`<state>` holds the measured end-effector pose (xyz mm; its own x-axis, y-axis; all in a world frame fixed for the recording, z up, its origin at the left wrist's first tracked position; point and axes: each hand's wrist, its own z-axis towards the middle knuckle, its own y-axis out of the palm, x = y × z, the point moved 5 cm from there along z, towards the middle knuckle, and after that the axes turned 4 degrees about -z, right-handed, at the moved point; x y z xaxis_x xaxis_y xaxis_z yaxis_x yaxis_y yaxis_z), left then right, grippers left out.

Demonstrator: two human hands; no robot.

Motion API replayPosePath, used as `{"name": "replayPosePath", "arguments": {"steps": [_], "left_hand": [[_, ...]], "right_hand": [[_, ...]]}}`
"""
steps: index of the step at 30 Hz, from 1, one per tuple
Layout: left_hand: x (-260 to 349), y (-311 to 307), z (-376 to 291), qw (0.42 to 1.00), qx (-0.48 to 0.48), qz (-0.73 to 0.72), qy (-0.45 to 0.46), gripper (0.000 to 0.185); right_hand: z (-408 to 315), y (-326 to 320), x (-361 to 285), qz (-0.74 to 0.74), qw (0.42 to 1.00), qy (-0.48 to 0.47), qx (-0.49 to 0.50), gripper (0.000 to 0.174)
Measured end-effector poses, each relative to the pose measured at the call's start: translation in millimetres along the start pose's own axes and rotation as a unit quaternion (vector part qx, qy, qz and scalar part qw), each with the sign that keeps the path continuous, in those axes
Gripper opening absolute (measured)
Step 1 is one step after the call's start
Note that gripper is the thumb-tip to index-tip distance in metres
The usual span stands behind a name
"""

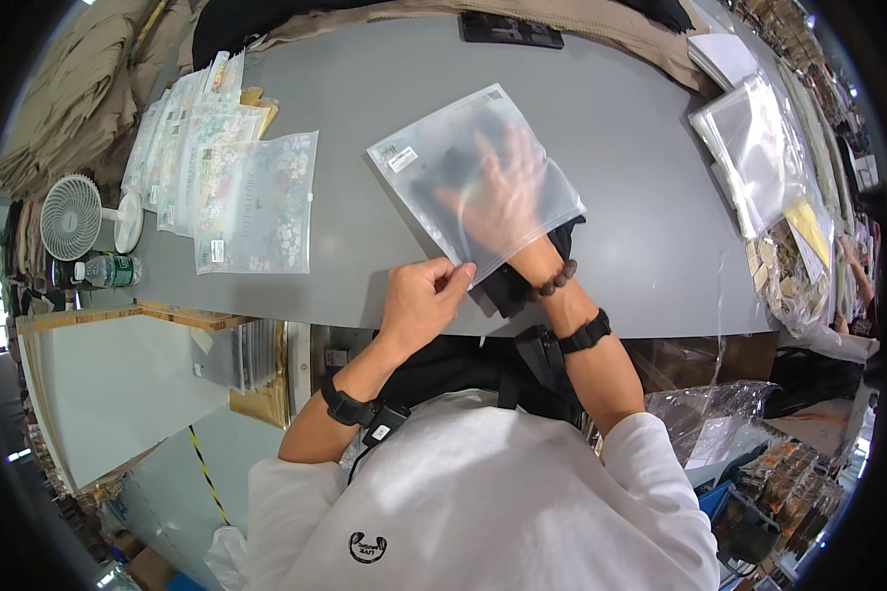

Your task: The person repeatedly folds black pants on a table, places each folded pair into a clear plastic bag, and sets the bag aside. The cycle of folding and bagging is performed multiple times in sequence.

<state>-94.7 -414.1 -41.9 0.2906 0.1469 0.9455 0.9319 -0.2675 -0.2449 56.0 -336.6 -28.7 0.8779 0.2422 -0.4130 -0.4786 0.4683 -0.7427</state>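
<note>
A translucent frosted zip bag with a white label lies tilted on the grey table. My left hand pinches the near corner of its opening between thumb and fingers. Up to the wrist, my right hand is inside the bag, seen through the film with its fingers spread. Folded black fabric shows dimly in the bag beneath that hand, and part of it sticks out of the opening by the right wrist.
Floral-printed zip bags lie fanned at the left, near a white fan and a plastic bottle. Clear plastic bags are stacked at the right. A dark phone-like device and beige fabric lie along the far edge.
</note>
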Motion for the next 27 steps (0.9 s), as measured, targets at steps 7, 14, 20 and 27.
{"name": "replayPosePath", "arguments": {"steps": [7,14,20,27], "left_hand": [[4,13,-24,0.999,-0.042,0.004,-0.013,0.036],[23,13,-12,0.986,-0.155,0.059,0.000,0.035],[40,-43,29,0.928,0.103,0.228,0.275,0.036],[33,-36,22,0.915,0.090,0.311,0.242,0.042]], "right_hand": [[-26,-9,4,0.001,0.992,-0.046,-0.117,0.091],[0,26,-17,-0.059,0.986,-0.033,-0.155,0.100],[-12,7,-21,0.026,0.975,-0.118,-0.187,0.098],[-54,-54,-8,-0.055,0.973,-0.125,-0.188,0.097]]}}
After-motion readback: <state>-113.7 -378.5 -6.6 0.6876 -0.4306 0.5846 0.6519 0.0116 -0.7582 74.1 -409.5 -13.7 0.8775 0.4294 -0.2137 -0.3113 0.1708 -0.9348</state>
